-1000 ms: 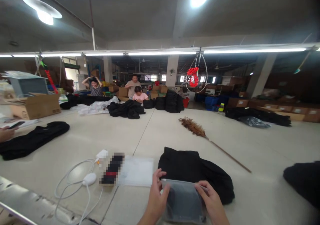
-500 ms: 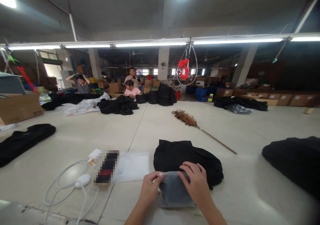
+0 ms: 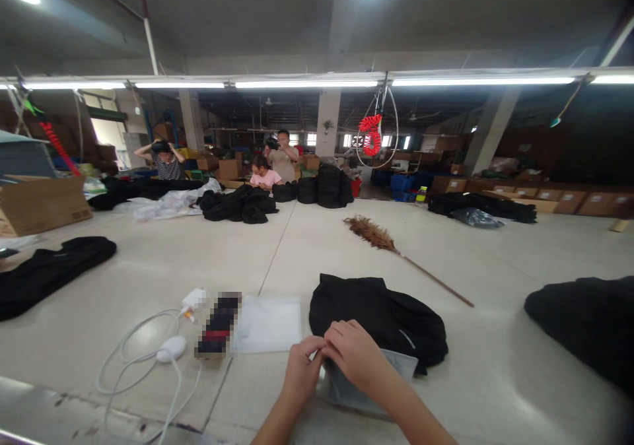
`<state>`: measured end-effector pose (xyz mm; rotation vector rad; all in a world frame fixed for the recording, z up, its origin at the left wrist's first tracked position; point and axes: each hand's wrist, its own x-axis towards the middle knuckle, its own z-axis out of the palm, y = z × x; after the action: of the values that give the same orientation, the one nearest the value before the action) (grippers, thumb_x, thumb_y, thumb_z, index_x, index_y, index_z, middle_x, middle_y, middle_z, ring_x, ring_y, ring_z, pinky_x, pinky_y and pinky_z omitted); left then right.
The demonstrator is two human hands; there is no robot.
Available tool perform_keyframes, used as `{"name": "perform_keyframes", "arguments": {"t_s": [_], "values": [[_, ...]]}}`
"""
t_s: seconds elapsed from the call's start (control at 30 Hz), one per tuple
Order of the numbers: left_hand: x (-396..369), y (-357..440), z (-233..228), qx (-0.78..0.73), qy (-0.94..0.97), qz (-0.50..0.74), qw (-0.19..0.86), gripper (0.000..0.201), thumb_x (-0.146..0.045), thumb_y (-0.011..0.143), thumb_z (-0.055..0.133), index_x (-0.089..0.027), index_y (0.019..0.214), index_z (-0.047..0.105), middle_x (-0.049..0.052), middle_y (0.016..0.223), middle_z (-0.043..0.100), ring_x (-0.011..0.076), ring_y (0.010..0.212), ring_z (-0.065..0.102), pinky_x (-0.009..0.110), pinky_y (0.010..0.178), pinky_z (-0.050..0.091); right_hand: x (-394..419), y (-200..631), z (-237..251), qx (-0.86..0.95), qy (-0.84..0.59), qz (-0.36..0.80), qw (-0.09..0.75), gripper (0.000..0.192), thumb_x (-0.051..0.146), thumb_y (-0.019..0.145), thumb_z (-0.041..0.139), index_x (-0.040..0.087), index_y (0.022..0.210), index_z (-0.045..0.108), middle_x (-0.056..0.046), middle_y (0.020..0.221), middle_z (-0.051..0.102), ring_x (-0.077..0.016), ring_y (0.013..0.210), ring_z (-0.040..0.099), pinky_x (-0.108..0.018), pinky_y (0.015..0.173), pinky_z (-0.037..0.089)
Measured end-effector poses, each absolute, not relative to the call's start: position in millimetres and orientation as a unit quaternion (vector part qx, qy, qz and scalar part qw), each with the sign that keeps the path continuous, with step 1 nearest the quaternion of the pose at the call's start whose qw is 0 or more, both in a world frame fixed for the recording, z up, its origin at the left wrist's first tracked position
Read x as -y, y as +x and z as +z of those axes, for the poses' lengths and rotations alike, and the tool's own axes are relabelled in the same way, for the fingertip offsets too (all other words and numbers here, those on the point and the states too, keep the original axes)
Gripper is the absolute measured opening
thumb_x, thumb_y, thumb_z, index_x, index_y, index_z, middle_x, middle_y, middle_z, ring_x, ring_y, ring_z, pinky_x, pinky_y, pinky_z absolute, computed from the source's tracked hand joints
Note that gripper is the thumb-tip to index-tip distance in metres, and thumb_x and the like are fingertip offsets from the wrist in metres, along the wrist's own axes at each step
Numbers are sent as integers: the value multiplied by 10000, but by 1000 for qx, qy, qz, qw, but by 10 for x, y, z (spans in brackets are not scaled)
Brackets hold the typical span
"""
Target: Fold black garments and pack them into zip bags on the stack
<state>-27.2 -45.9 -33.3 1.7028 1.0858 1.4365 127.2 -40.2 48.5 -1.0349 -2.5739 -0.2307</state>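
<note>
A frosted plastic bag (image 3: 402,364) with something dark inside lies flat at the table's near side. At its upper left corner, my left hand (image 3: 303,367) is closed, thumb and finger pinching the edge. My right hand (image 3: 357,354) reaches across the bag, its fingertips pressed together on the same corner and meeting the left ones. What exactly sits between the fingertips is hidden. Just beyond the bag rests a folded black garment (image 3: 366,303) with a small pale mark. Left of my hands is a stack of clear plastic bags (image 3: 272,325).
Beside the clear bags lie a blurred-out phone-like object (image 3: 218,325) and a white charger with cable (image 3: 171,348). A feather duster (image 3: 374,234) crosses the table's middle. Black garments lie left (image 3: 59,270) and right (image 3: 584,319). Co-workers (image 3: 267,173) are at the far side.
My right hand has slid left along the bag's top edge to join my left hand at the corner. A co-worker at the back has raised their arms. The view has shifted slightly.
</note>
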Motion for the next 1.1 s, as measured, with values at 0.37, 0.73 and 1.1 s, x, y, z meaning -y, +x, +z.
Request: {"name": "perform_keyframes", "arguments": {"t_s": [0.37,0.73,1.1], "values": [[464,-332,-220,-452,589,565,361,292,-430,881,596,-219,903,797,77,948,779,264,928,707,376,896,538,255,2044,354,891,-409,-110,164,190,86,933,494,202,800,566,-4,807,618,-170,720,576,-308,682,348],[469,-355,-149,-451,527,602,396,394,-526,883,580,-187,947,770,101,1039,762,284,1028,676,412,987,483,389,2581,135,861,-422,-152,238,229,171,978,446,207,788,569,-13,795,601,-161,679,570,-305,672,390],[598,-133,-237,-422,506,638,398,510,-631,917,460,-181,1031,670,113,1079,699,258,1052,631,403,991,453,700,1694,226,840,-377,-184,345,232,149,974,444,222,867,635,-34,857,649,-177,808,576,-365,874,355]]}}
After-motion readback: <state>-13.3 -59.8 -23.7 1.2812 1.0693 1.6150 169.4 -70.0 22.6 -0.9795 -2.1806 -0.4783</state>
